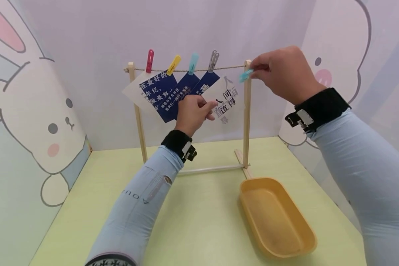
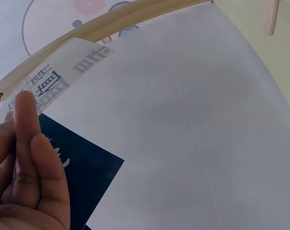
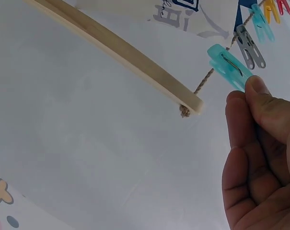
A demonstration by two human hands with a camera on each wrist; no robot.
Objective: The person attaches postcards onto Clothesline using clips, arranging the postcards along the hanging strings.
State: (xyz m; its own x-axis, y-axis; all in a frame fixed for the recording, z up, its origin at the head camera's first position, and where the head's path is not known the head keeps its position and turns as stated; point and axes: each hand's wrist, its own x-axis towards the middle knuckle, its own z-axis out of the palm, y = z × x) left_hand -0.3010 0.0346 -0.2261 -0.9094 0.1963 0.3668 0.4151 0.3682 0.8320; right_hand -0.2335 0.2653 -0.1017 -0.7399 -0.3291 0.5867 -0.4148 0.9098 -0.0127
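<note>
My left hand (image 1: 192, 113) pinches the left edge of a white card (image 1: 231, 92) with dark and grey Chinese characters, just below the twine line (image 1: 231, 67). In the left wrist view the same card (image 2: 89, 55) lies behind the fingertips. My right hand (image 1: 284, 75) pinches a light blue clothespin (image 1: 244, 76) between thumb and forefinger, in front of the right post's top. The clothespin (image 3: 228, 66) points toward the twine in the right wrist view. Left of the white card, a dark blue card (image 1: 204, 83) hangs from a grey clothespin (image 1: 214, 61).
A wooden post (image 1: 247, 122) holds the twine's right end. Further left, red (image 1: 149, 61), yellow (image 1: 173, 65) and light blue clothespins (image 1: 193, 63) hold overlapping cards (image 1: 157, 87). A yellow plastic basin (image 1: 276, 218) sits on the table at the front right.
</note>
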